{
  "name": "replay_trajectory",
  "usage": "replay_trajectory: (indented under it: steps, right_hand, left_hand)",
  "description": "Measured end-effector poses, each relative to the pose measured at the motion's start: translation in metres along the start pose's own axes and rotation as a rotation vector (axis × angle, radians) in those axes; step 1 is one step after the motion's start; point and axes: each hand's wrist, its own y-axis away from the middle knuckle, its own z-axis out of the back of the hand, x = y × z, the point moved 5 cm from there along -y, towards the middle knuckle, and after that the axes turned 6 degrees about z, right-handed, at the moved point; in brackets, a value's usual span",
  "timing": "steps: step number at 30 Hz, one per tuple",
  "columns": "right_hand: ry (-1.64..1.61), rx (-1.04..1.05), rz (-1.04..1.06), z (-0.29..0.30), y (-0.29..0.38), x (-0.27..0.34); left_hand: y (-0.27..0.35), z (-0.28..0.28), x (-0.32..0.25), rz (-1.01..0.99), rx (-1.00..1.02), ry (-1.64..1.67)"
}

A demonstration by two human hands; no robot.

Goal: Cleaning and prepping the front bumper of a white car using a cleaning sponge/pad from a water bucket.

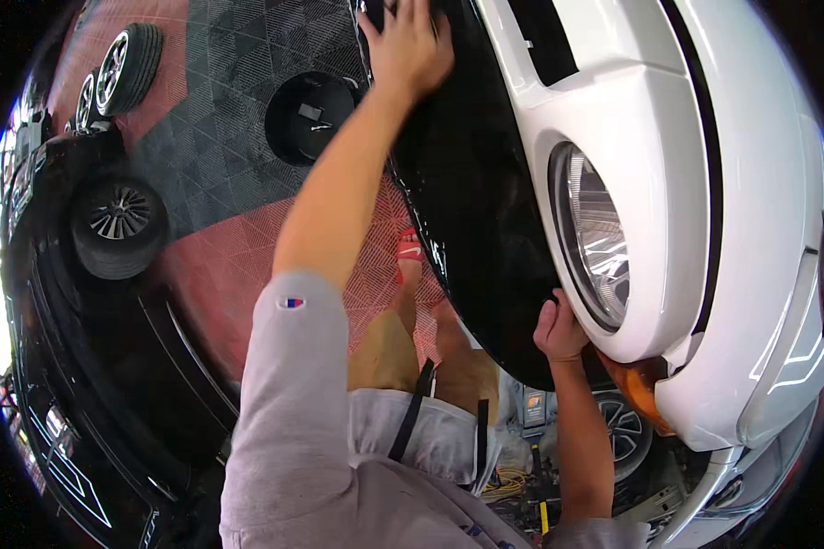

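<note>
My left hand [412, 51] lies spread on the far part of a glossy black bumper [474, 206], fingers apart. The bumper runs along the front of a white vehicle [659, 137]. My right hand [559, 329] is at the bumper's near end, just below a round headlight [594, 237] in its white surround. Its fingers look curled against the black surface, but part of the hand is turned away, so its hold is unclear. Close by my right wrist, an orange turn-signal lens [635, 391] sits under the white body panel.
A round black pan [309, 117] with small items stands on the black and red tile floor [233, 137]. Tyres with alloy wheels [120, 219] and a black car [110, 384] are to the left. Yellow cable [505, 484] and clutter lie at the lower right.
</note>
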Motion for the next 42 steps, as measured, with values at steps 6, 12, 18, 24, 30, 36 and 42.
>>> replay_trajectory:
  steps: [6,12,18,24,30,36,42]
  right_hand:
    - [0.122,-0.001,0.010,0.004,0.010,-0.010]
    - [0.100,-0.021,0.049,0.001,0.000,0.002]
    - [0.128,0.039,-0.050,0.006,0.017,-0.015]
    - [0.177,0.017,0.021,0.012,0.012,-0.008]
    - [0.181,0.037,-0.017,0.002,0.019,-0.015]
    - [0.180,0.010,-0.006,0.010,0.022,-0.016]
    - [0.153,-0.001,-0.058,-0.005,0.022,-0.014]
  left_hand:
    - [0.187,0.069,-0.084,0.168,0.334,0.246]
    - [0.046,0.011,0.019,0.207,0.042,0.075]
    - [0.105,0.026,-0.032,0.266,0.087,0.203]
    - [0.101,0.038,-0.018,0.213,0.129,0.202]
    - [0.075,0.012,0.003,0.238,0.011,0.208]
    - [0.162,0.062,-0.046,0.268,0.222,0.250]
    - [0.129,0.032,-0.003,0.336,0.184,0.197]
